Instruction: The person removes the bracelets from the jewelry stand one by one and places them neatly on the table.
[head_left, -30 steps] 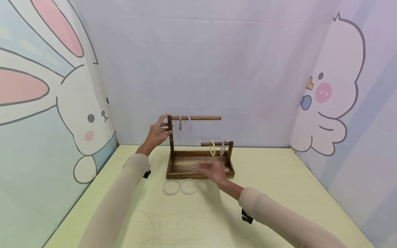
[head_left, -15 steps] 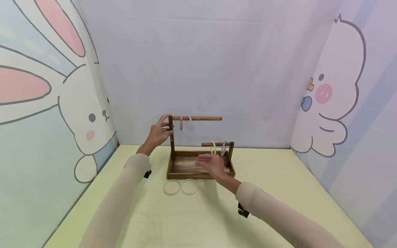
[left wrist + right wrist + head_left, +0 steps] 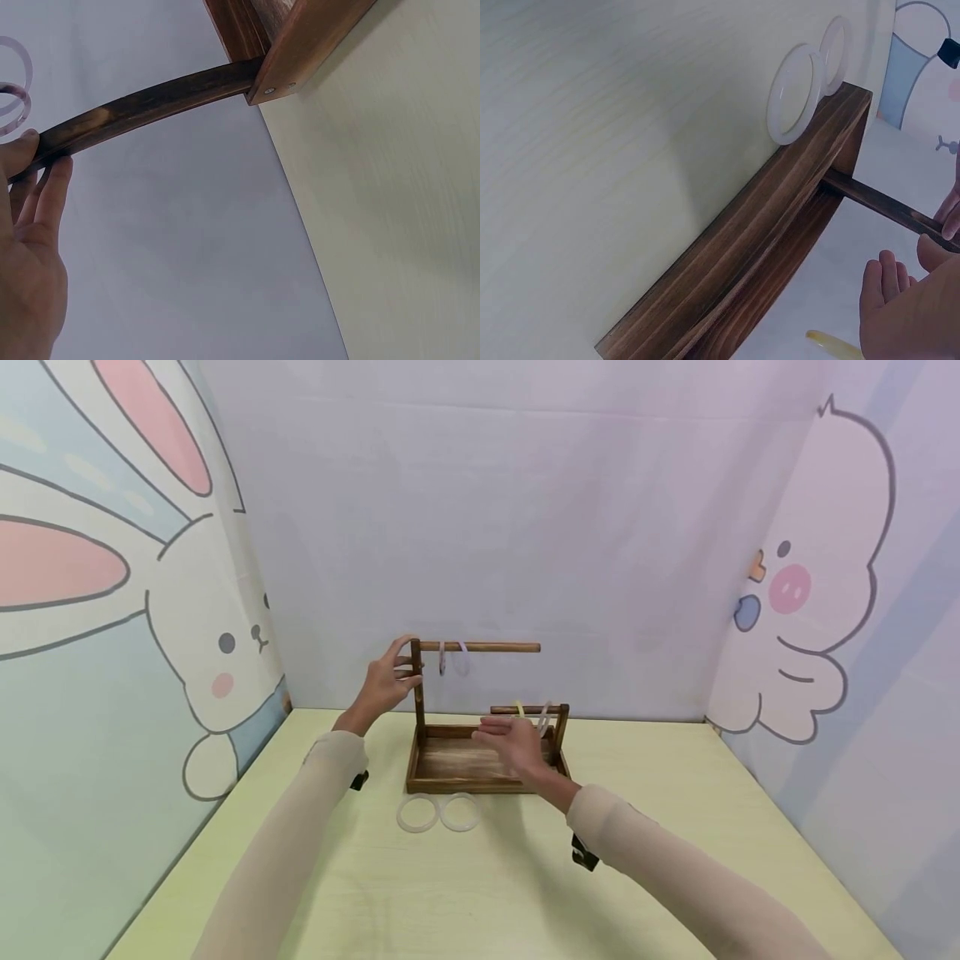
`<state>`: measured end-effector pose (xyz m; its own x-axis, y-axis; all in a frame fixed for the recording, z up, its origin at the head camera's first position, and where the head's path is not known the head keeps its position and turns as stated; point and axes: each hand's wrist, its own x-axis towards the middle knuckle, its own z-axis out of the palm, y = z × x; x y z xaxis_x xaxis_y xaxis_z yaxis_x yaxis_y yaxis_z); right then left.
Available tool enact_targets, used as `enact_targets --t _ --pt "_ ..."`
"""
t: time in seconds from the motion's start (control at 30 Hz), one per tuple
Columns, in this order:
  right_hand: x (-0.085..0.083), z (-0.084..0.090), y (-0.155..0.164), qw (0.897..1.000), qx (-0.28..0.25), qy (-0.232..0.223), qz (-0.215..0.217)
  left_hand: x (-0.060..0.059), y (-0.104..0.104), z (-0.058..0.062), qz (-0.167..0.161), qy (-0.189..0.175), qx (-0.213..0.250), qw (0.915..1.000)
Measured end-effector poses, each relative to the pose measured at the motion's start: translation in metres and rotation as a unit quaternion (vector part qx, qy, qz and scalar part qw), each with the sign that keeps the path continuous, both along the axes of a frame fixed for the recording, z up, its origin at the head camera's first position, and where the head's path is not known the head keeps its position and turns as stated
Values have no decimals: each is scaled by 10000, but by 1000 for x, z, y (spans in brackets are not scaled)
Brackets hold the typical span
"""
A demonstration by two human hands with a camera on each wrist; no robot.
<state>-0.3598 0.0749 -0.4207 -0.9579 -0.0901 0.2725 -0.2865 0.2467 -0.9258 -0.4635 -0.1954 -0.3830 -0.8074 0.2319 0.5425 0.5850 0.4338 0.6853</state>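
Just beyond the right hand (image 3: 516, 747) (nearer, fingers straight, empty), yellow ring (image 3: 834, 346) hangs on sideways bar (image 3: 504, 710); left hand (image 3: 382, 685) grips post (image 3: 142, 109).

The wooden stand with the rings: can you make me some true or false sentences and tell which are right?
1. The left hand holds the tall post. True.
2. The right hand grips a ring. False: the right wrist view shows no ring in it.
3. Two pale rings lie on the table. True.
4. The upper bar bears five rings. False: two hang there.
5. A yellow ring hangs on the lower bar. True.
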Motion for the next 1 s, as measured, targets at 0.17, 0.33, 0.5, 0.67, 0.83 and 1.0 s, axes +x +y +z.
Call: enact_targets --t 0.17,0.33,0.5,0.67,0.83,1.0 --pt "1 11 -2 9995 136 247 -145 -1 -1 1 13 43 -20 10000" --pt "-9 11 -2 9997 15 175 -145 -1 -1 0 0 28 15 10000" --pt "-13 16 -3 9999 -99 96 -104 -1 -1 -1 -40 0 25 10000" --pt "-20 19 -6 9996 -260 105 -6 1 -1 -2 1 -13 39 10000" --pt "-25 24 -10 9995 -228 158 -142 2 -1 -1 13 -38 33 10000" --pt "-29 29 -11 9989 -193 305 -288 4 1 1 28 -99 0 9999"
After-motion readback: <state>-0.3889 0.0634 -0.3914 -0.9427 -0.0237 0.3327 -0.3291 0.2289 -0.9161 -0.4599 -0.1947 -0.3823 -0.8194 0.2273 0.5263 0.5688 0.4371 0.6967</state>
